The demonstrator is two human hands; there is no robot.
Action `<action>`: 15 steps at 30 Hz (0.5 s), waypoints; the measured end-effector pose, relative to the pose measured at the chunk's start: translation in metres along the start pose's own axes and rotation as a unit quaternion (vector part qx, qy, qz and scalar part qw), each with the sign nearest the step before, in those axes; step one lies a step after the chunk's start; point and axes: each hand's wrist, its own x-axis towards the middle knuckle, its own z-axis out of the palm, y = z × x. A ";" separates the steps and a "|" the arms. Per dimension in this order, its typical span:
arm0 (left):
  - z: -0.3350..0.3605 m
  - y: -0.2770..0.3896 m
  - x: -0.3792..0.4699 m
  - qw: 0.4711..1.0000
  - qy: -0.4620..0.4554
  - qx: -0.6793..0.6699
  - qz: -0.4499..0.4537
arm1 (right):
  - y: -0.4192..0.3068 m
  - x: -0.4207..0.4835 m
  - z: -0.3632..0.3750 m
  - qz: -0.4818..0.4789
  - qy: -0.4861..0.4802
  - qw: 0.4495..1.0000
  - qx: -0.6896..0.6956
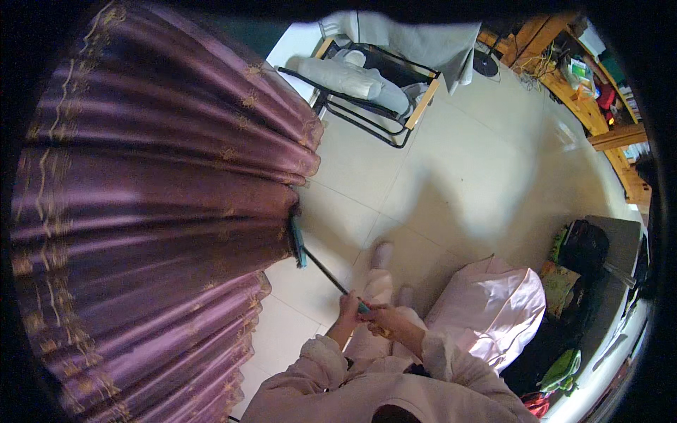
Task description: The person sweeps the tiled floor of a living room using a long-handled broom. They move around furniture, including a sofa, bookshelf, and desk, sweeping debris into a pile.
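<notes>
Both my hands are wrapped around the dark handle of a broom (326,271) in the middle of the view. My left hand (347,312) grips the shaft a little farther forward, and my right hand (390,322) holds it by the teal end near my body. The handle slants down and away to the left. Its teal broom head (297,240) is on the tiled floor (418,185), against the hem of a purple curtain (158,211). Part of the bristles is hidden by the curtain's edge.
Ahead stands a black-framed folding chair (370,108) with grey cloth items (338,76) on it. A shiny pink fabric bundle (489,312) is close on my right, beside dark bags (582,246). Wooden shelving (616,138) holds assorted things at the far right, with loose cables nearby.
</notes>
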 end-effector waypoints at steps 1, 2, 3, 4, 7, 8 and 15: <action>-0.011 0.008 0.004 0.999 0.028 -0.038 -0.012 | 0.004 0.013 0.008 0.044 -0.006 0.998 -0.052; -0.019 0.018 0.011 0.996 0.060 -0.063 -0.019 | 0.007 0.025 0.016 0.007 -0.016 0.997 -0.070; -0.022 0.033 0.022 0.992 0.087 -0.087 -0.021 | 0.003 0.048 0.017 0.095 0.000 0.995 -0.011; -0.024 0.046 0.032 0.991 0.097 -0.092 -0.022 | 0.001 0.066 0.016 0.155 -0.013 0.986 0.066; -0.017 0.083 0.058 0.987 0.098 -0.108 -0.064 | 0.001 0.122 0.003 0.181 0.029 0.981 -0.063; -0.009 0.090 0.062 0.996 0.035 -0.080 -0.030 | 0.003 0.133 -0.006 0.121 0.026 0.989 -0.082; 0.104 0.146 0.087 0.993 -0.102 0.030 0.045 | -0.071 0.142 -0.082 -0.092 0.102 0.984 -0.115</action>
